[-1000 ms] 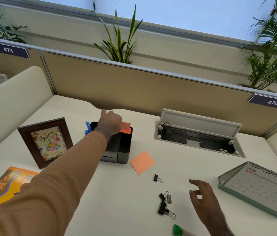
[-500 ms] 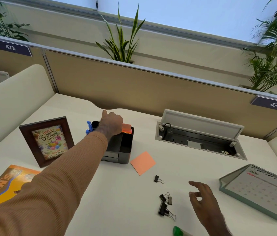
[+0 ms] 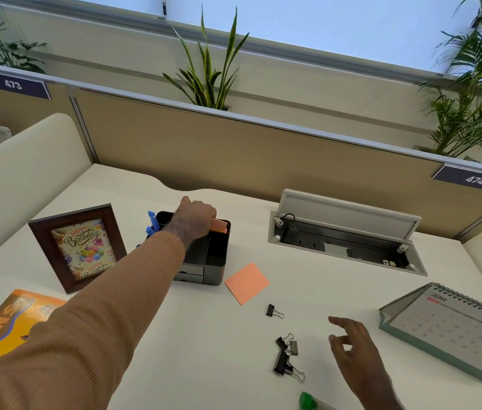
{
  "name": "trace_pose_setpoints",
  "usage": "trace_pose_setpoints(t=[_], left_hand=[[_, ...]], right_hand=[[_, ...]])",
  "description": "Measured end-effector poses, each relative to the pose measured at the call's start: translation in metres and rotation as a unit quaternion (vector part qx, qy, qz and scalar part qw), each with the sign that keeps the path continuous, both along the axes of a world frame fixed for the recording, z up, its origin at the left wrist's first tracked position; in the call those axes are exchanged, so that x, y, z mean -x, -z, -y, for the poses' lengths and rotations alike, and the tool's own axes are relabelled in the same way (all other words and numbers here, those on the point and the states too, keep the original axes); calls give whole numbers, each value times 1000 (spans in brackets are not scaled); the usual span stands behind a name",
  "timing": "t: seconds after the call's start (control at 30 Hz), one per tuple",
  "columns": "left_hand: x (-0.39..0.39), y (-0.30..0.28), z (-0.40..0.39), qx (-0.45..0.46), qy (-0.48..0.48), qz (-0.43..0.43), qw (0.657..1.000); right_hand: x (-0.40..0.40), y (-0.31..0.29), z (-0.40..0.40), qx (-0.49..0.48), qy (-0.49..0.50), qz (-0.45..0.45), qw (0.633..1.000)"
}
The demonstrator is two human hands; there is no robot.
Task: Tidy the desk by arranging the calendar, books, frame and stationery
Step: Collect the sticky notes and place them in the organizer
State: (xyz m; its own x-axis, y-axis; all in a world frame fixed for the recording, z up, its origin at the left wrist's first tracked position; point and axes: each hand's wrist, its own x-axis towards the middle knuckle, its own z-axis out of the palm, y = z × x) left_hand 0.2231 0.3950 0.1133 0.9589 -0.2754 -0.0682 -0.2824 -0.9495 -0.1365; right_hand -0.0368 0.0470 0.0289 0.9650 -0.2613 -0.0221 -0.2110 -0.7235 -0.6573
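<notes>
My left hand point(image 3: 194, 220) reaches over the black desk organizer point(image 3: 207, 255) and holds a stack of orange sticky notes point(image 3: 220, 224) in its back compartment. A loose orange sticky note point(image 3: 247, 282) lies on the desk just right of the organizer. My right hand point(image 3: 355, 353) hovers open above the desk, right of several black binder clips point(image 3: 285, 350). A brown frame point(image 3: 78, 247) with a birthday card stands left of the organizer. An orange book point(image 3: 0, 324) lies at the lower left. A June desk calendar point(image 3: 453, 329) lies at the right.
An open cable box point(image 3: 343, 235) is sunk into the desk at the back. Blue pens point(image 3: 151, 223) stick out of the organizer's left side. A green-capped item point(image 3: 308, 400) lies at the bottom edge. Beige partitions point(image 3: 234, 155) close off the back and sides.
Almost nothing has changed. My left hand stays at the organizer with the sticky notes, and my right hand keeps hovering near the binder clips.
</notes>
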Motion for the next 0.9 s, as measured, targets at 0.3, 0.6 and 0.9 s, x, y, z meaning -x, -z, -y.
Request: trace_pose_setpoints(t=[0.3,0.6,0.9], left_hand=[[6,-2,-2,40,25,18,999],[8,-12,-7,89,23,43,995],[10,-16,-10,97,14,29,995]], right_hand=[[1,-4,-5,-14,-12,11,1000],[5,-5,-2,-11,-10,5,1000],[8,-4,-4,-8,-8,-1,1000]])
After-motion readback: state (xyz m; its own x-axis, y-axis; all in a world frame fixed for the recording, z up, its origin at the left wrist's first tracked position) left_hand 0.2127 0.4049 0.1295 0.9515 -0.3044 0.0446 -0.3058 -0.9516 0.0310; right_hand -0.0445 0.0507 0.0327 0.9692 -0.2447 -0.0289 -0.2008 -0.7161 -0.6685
